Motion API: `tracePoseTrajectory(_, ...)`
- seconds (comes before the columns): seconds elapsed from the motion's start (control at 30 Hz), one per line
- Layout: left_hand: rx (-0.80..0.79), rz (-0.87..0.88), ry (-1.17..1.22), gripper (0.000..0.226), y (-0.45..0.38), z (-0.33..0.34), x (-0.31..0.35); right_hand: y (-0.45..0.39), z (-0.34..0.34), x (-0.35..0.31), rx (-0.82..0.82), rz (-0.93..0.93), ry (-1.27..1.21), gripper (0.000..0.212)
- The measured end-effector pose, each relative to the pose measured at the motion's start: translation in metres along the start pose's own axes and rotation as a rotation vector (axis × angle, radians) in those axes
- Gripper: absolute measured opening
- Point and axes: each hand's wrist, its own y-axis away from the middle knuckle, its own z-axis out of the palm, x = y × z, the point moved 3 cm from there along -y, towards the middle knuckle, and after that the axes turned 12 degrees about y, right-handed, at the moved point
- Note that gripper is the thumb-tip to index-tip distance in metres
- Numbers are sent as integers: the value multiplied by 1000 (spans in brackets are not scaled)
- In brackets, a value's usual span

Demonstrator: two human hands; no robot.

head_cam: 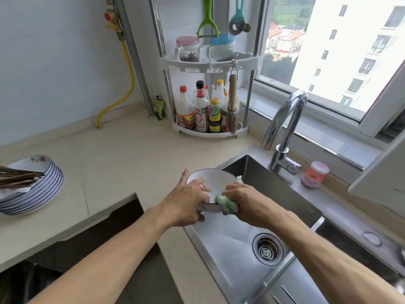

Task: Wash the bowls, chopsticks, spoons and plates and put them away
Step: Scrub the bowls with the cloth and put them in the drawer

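White bowl (215, 183) gripped left, sponge (226, 204) right.

The sink (232, 257) is showing brushed, satiny steel; the faucet (287, 119) at two o'clock is gleaming polished chrome. The bowl (215, 182) is looking glossy glazed ceramic, the sponge (226, 204) rough, the table (122, 159) matt speckled stone.

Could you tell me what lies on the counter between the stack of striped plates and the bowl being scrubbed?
In the head view, that stretch of counter between the stack of plates and the bowl is bare.
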Motion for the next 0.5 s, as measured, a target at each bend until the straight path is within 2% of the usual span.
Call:
tracePoseTrajectory(0.03, 22, 9, 12, 11, -2, 1, 2, 0, -3, 1, 14, 18, -29, 13)
tracePoseTrajectory(0.1, 69, -36, 153, 21, -5, -2, 0, 2, -8, 6, 97, 120, -152, 14)
tracePoseTrajectory(0.2, 54, -126, 557, 22, -8, -1, -5, 13, -8, 20, 346, 436, -476, 8)
tracePoseTrajectory(0.3, 29, -160, 895, 22, -8, 0, 1, 19, 5, 10, 511, 615, -618, 11)
tracePoseTrajectory(0.33, 36, -157, 959, 22, -11, 1, 3, 18, 11, -1, 474, 634, -690, 28)
tracePoseTrajectory(0.4, 45, -134, 1022, 13, -14, 0, 14, 8, 26, -27, 340, 588, -758, 80)
tracePoseTrajectory(0.43, 37, -126, 1031, 11, -15, 0, 19, 3, 32, -34, 299, 574, -740, 93)
tracePoseTrajectory(0.5, 12, -102, 1036, 16, -13, -2, 27, -5, 33, -29, 300, 620, -780, 91)
